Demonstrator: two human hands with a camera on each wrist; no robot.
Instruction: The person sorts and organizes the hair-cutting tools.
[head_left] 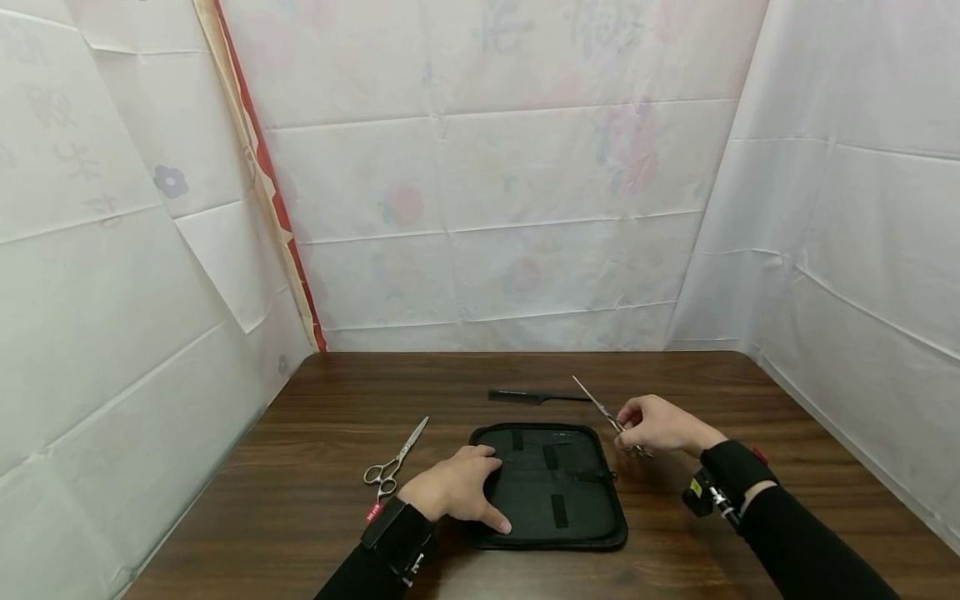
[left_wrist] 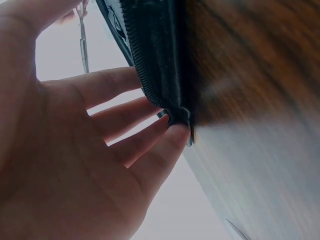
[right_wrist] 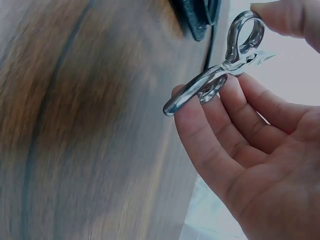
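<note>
Left hand [head_left: 459, 483]: fingers straight and spread, laid at the left edge of the black case [head_left: 525, 500], thumb resting near its lower left corner; in the left wrist view the fingertips meet the zipped border. Case lies flat at the near middle of the table [head_left: 315, 500], lining up, elastic bands showing, corners rounded; its near rim sits parallel to the viewer. Right hand [head_left: 663, 425]: pinches the silver scissors [head_left: 602, 409] by the finger loops, just off the case's upper right corner, blades together and pointing to the far left. Scissors held above the wood; in the head view the blade crosses the tail of the black comb [head_left: 517, 397], contact not determinable. Comb lies beyond the case, with a narrow strip of wood between it and the far rim. Second pair of scissors [head_left: 406, 451], with a red tag [head_left: 374, 512], lies left of the case, beside the left hand; wood grain stretches from there to the left table edge. Right of the case, a broad wooden strip reaches the white sheeting [head_left: 480, 192], right forearm over it. Sheeting borders the far table edge.
</note>
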